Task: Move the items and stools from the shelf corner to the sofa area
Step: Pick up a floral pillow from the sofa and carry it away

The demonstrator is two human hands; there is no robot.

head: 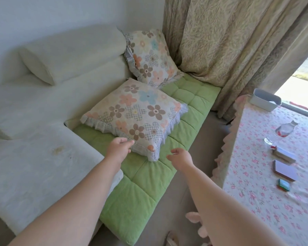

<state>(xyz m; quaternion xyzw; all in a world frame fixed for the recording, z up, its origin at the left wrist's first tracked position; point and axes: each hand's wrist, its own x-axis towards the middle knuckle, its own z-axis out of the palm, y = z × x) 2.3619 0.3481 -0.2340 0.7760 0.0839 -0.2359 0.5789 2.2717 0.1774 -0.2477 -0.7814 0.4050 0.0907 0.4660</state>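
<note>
On the green quilted seat pad [137, 196] that covers the near end of the sofa [43, 103], a floral cushion [135, 114] lies flat towards the pad's far half, one corner pointing at the person. It looks already delivered to the sofa area. No stools are in view.

The left hand [120, 146] is at the cushion's near edge, over the pad's left side, with its thumb and curled fingers against the lace frill [165, 139]. I cannot tell whether it pinches the fabric or only touches it. The right hand [180, 158] hovers above the pad just beside the cushion's near corner, its fingers loosely curled and holding nothing.

A second floral cushion [151, 55] stands tilted at the pad's far end, against the curtain [220, 41]. A table [256, 201] with a flowered cloth stands to the pad's right.

The cushion should be light, soft and squashy, neither slippery nor breakable. The frill seems thin and could stretch or tear if pulled, so any shifting is better done by gripping the stuffed body at two opposite edges, or by sliding a hand beneath it.
</note>
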